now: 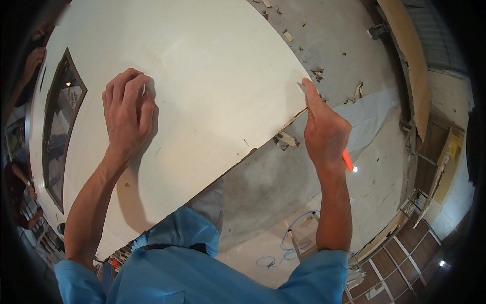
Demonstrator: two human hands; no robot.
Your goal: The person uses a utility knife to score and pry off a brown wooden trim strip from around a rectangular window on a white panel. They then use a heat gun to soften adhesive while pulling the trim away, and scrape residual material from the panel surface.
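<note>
One white panel [212,96], probably stiff, chip-prone at near edge [246,155]: brace its flat; right grip [326,129] clenches orange cutter [348,160], left grip [125,106] curled, can't tell if closed.

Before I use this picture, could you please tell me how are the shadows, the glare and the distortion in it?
Head view: the left hand casts a soft shadow rightward on the white panel; head view: a small bright spot glares beside the orange handle; head view: the panel's edge bows, probably fisheye distortion, and black darkens the corners.
</note>
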